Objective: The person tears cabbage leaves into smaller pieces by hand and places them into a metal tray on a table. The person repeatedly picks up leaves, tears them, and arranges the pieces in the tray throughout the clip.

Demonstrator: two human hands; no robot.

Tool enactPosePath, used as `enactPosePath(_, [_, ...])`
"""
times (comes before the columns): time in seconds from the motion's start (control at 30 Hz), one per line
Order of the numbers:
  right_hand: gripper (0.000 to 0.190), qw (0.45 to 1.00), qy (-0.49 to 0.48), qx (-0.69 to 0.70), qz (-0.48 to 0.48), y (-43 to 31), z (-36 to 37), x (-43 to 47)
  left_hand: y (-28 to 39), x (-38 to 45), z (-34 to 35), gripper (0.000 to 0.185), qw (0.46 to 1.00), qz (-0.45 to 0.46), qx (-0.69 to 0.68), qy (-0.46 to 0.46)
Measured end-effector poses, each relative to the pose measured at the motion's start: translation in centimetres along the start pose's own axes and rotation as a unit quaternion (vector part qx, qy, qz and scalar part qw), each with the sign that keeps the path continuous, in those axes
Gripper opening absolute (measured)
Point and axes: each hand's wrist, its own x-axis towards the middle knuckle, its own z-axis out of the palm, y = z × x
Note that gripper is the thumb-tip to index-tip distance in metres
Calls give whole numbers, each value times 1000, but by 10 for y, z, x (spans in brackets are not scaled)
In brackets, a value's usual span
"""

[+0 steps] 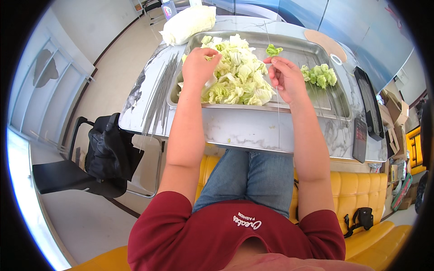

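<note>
A heap of torn pale green cabbage leaves (242,73) fills the left part of a steel tray (334,113) on the table. Over the heap's left side is my left hand (199,66), thumb and fingertips bent towards the leaves; whether a piece is between them is hidden. My right hand (286,76) pinches a thin metal skewer (278,118) standing lengthwise over the tray. One folded green leaf piece (274,50) is threaded on it, just beyond my fingertips. At the tray's right, several skewers carry bunched leaves (319,76).
Bare metal skewers (161,95) lie left of the tray. A whole napa cabbage (190,24) rests at the far left corner. To the right are a black case (368,101), a phone (360,139) and a round board (325,42). A bag (108,149) sits on a chair.
</note>
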Motion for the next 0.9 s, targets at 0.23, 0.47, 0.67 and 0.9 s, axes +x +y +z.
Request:
enactPosePath(0.23, [19, 1000, -4, 4, 8, 2, 0, 1, 2, -7, 4, 29, 987, 26, 106, -121])
enactPosePath(0.47, [19, 1000, -4, 3, 11, 2, 2, 0, -4, -7, 2, 28, 996, -30, -15, -87])
enactPosePath(0.67, [19, 1000, -10, -8, 13, 1, 1, 0, -3, 1, -2, 20, 917, -98, -386, 9])
enactPosePath(0.9, [18, 999, -42, -18, 21, 3, 7, -2, 6, -1, 0, 14, 825, -108, -553, -38])
